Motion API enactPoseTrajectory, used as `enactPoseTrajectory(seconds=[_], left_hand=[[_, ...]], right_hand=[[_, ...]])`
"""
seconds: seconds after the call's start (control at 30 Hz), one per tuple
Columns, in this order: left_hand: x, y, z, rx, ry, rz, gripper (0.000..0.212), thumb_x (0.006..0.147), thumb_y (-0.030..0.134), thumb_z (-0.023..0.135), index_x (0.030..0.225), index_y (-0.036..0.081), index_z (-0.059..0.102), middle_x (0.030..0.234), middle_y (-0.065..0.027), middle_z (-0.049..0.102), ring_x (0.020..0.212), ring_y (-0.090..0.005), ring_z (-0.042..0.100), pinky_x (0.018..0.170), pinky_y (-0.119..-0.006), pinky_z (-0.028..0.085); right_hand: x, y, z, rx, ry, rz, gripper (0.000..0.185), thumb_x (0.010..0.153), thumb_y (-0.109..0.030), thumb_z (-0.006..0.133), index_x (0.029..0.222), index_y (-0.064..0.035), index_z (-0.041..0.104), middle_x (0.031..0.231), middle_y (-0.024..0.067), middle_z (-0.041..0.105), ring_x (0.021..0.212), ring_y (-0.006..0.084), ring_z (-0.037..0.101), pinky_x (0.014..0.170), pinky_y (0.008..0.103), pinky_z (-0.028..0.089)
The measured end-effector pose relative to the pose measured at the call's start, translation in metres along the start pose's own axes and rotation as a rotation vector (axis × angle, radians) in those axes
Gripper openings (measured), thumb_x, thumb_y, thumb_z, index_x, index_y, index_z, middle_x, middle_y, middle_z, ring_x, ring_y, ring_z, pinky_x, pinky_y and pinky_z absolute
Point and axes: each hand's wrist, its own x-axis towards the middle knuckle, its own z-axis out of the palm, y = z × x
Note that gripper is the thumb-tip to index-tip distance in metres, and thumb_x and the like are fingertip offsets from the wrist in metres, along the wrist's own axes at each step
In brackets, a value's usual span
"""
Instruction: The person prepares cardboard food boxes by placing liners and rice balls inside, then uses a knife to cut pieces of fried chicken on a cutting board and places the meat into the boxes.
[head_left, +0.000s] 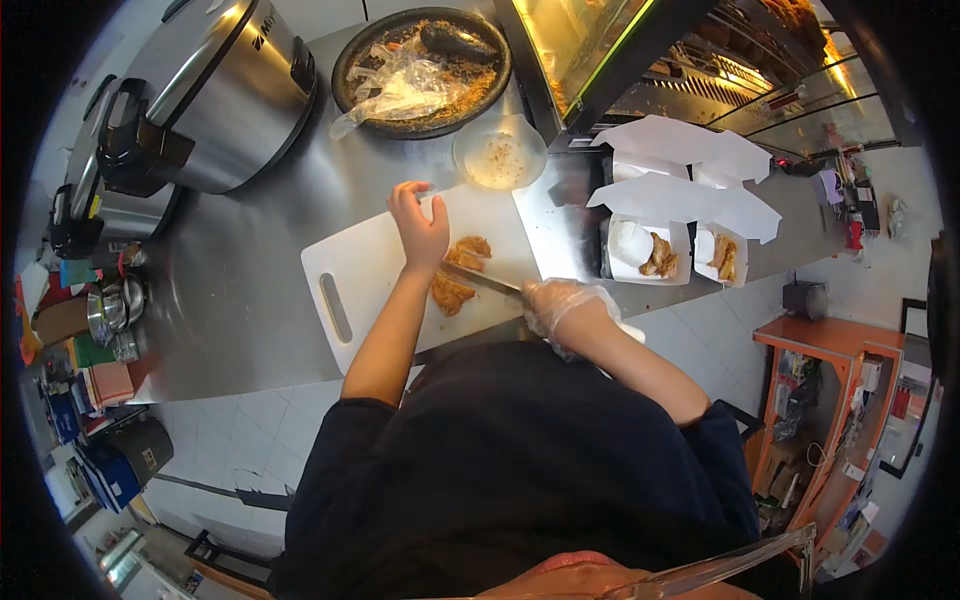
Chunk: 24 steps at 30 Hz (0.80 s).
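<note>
My right hand, in a clear plastic glove, grips a knife whose blade lies across pieces of fried chicken on a white cutting board. Just above the chicken, my bare left hand is raised with its fingers apart, holding nothing. Behind the board stands a translucent bowl with crumbs in it. To the right, open white paper boxes hold wrapped white portions and cut fried chicken.
A dark stone mortar with a pestle, plastic bags and a crumbly orange mixture stands at the back. Large steel rice cookers occupy the left rear of the steel counter. A lit glass display case is at the right rear.
</note>
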Motion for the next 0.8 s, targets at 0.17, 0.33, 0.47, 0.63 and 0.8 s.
enactPoseTrajectory(seconds=[0.17,0.33,0.47,0.63,0.8], left_hand=[[-0.045,-0.014,-0.015,0.051,-0.023,-0.117,0.027,0.078,0.003,0.057,0.103,0.001,0.046,0.104,-0.014,0.049,0.101,-0.0313,0.043,0.087,-0.042,0.036],[-0.049,-0.028,-0.019,0.151,-0.04,0.057,0.027,0.077,0.003,0.057,0.102,0.001,0.047,0.103,-0.0155,0.049,0.1,-0.0337,0.044,0.087,-0.045,0.037],[-0.044,-0.035,-0.018,0.169,0.013,0.021,0.026,0.077,0.002,0.057,0.101,0.001,0.047,0.103,-0.0143,0.049,0.097,-0.0324,0.044,0.086,-0.043,0.037],[-0.042,-0.023,-0.028,0.105,0.073,-0.085,0.025,0.077,0.002,0.057,0.101,0.002,0.048,0.103,-0.0117,0.049,0.095,-0.0294,0.043,0.082,-0.038,0.038],[-0.063,-0.024,-0.023,0.091,0.037,-0.066,0.024,0.078,0.002,0.057,0.1,0.002,0.048,0.103,-0.0119,0.049,0.096,-0.0291,0.043,0.082,-0.038,0.038]], right_hand=[[0.026,0.007,0.05,-0.088,0.005,-0.056,0.024,0.09,-0.026,0.053,0.101,-0.0047,0.058,0.089,0.0214,0.066,0.088,0.0374,0.066,0.074,0.0467,0.053],[0.088,0.038,0.121,-0.099,0.174,-0.178,0.025,0.09,-0.028,0.052,0.095,-0.0049,0.057,0.087,0.0205,0.066,0.085,0.0372,0.066,0.072,0.0477,0.053],[0.078,0.026,0.073,-0.121,0.116,-0.228,0.024,0.09,-0.027,0.051,0.097,-0.0055,0.058,0.087,0.0183,0.066,0.084,0.0359,0.066,0.072,0.0475,0.052],[0.021,-0.01,0.005,-0.169,-0.008,-0.151,0.025,0.091,-0.027,0.051,0.099,-0.0064,0.063,0.093,0.0172,0.068,0.09,0.0346,0.066,0.077,0.0456,0.052],[0.042,0.011,0.065,-0.16,0.006,-0.138,0.024,0.091,-0.025,0.052,0.102,-0.0045,0.057,0.089,0.0178,0.066,0.088,0.0352,0.066,0.074,0.0454,0.051]])
